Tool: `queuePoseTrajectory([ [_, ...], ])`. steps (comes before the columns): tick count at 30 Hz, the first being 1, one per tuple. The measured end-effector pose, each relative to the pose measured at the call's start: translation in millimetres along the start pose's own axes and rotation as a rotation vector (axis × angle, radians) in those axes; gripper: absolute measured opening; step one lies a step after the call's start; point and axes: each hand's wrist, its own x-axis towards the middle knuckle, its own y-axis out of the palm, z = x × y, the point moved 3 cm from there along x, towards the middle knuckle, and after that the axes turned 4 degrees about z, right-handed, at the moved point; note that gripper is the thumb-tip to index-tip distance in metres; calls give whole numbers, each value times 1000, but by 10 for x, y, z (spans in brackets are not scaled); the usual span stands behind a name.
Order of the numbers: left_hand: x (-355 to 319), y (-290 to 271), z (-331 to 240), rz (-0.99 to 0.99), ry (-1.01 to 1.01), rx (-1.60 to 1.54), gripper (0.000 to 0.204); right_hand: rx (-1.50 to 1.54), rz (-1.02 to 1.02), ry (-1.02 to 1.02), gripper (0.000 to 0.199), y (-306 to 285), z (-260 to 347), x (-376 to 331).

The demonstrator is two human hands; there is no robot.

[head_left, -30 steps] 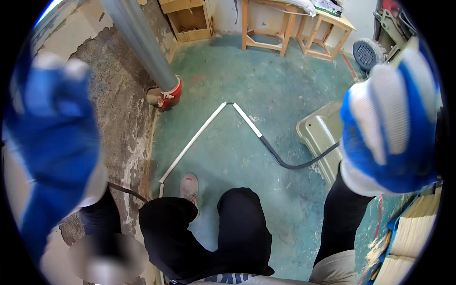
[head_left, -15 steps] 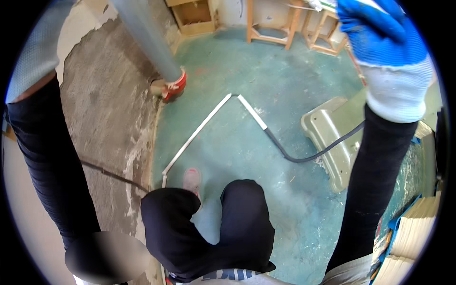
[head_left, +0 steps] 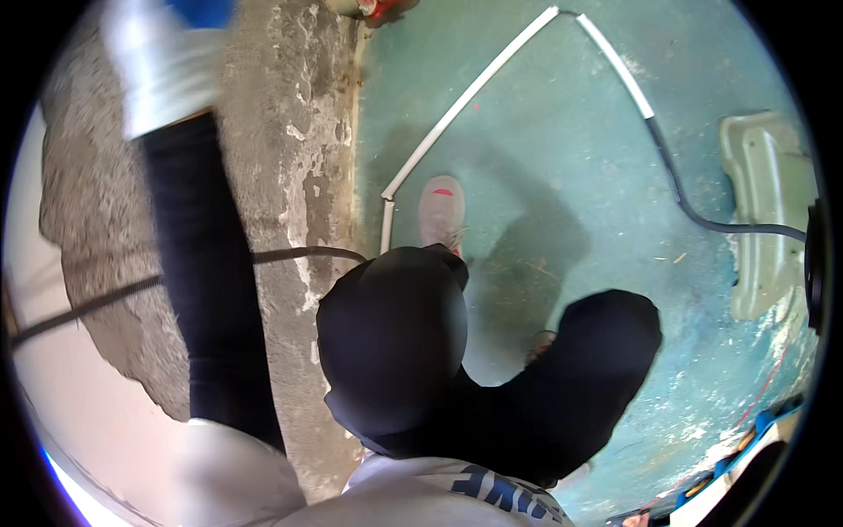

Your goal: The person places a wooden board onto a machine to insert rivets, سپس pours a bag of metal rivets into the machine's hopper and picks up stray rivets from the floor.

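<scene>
Left hand in its white-cuffed blue work glove raised high against the rough grey plastered wall; fingers cut off by the frame, so I cannot tell its grip. Black sleeve runs straight up. Right hand out of view. Best to keep feet planted clear of the white conduit on the green floor.

left hand gloved at upper left beside rough wall; white conduit on teal floor at top centre.
</scene>
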Motion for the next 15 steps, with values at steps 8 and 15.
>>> queuePoseTrajectory([
  [8, -896, 689, 3970, 509, -531, 1124, 31, -38, -191, 214, 50, 103, -842, -21],
  [15, -952, 716, 4920, 854, -107, 1407, 19, -65, -204, 254, 48, 395, -1203, 519],
])
